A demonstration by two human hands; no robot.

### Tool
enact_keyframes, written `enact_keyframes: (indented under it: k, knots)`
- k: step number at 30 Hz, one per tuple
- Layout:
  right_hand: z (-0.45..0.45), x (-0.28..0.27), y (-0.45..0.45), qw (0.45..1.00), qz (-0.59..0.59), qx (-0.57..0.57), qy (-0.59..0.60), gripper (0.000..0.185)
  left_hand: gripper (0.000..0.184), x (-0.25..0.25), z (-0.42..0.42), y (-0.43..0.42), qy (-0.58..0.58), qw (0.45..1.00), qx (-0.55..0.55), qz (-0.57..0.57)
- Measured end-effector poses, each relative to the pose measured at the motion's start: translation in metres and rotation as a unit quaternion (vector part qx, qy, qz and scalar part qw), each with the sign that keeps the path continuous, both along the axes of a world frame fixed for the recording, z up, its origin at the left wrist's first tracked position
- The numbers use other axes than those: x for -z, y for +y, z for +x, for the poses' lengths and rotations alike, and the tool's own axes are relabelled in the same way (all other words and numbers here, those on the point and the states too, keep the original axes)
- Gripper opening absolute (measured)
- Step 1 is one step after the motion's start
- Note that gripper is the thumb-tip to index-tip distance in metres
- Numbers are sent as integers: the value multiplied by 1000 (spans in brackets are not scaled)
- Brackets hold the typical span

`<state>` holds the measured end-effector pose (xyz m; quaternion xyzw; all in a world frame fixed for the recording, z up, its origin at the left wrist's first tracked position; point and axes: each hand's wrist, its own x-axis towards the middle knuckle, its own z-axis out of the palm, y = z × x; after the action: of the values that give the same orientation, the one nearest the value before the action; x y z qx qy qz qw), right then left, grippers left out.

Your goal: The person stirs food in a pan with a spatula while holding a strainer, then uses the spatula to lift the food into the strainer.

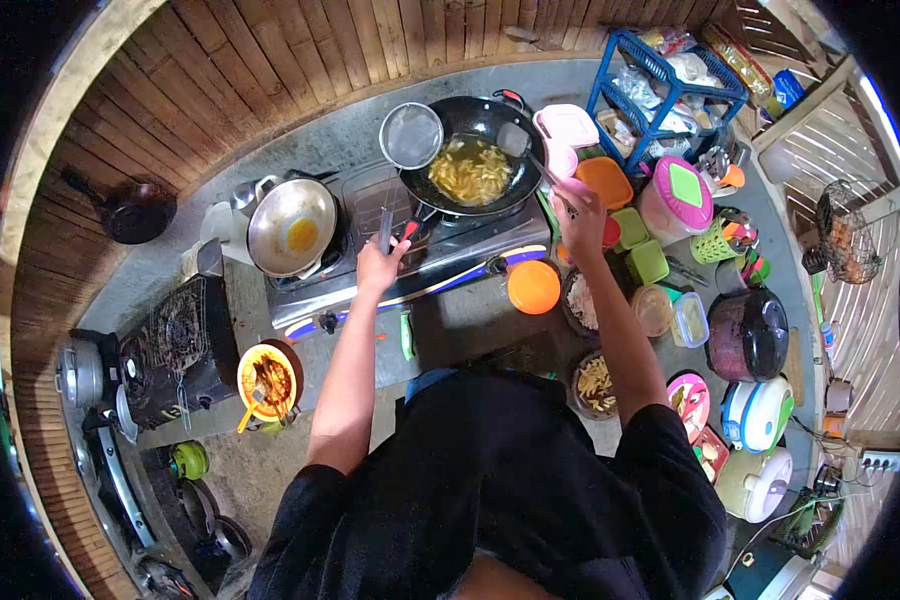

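- The left hand (380, 266) has fingers wrapped around a mesh strainer's (411, 136) handle.
- The right hand (579, 216) clamps its fingers on a spatula (515, 140).
- Strainer: wok's (475, 112) ten o'clock; spatula blade: one o'clock.
- Yellow pieces (470, 174) fry at the wok's centre.

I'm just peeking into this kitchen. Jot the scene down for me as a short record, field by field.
Left hand: gripping the strainer by its handle
Right hand: holding the spatula
Strainer position: mesh over the left rim of the wok
Wok contents: yellowish pieces in liquid
Stove: wok on the right, second pan on the left
Back right: blue rack holding bags
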<state>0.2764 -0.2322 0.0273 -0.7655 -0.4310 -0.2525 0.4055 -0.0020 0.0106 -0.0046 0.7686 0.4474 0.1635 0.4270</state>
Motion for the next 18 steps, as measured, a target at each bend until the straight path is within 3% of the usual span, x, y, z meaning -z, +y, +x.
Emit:
enact_keyframes:
  k: [3, 9, 11, 18]
  knots:
    - [-19, 9, -10, 996, -20, 62, 62, 22, 34, 0, 0, 0, -7, 1000, 0, -13]
    - [-45, 10, -3, 967, 36, -8, 252, 20, 32, 1, 0, 0, -8, 1000, 7, -7]
    - [-45, 13, 0, 915, 68, -59, 393, 21, 32, 0, 0, 0, -4, 1000, 5, -10]
    - [-36, -3, 3, 929, 81, -85, 350, 23, 32, 2, 0, 2, 9, 1000, 1, 0]
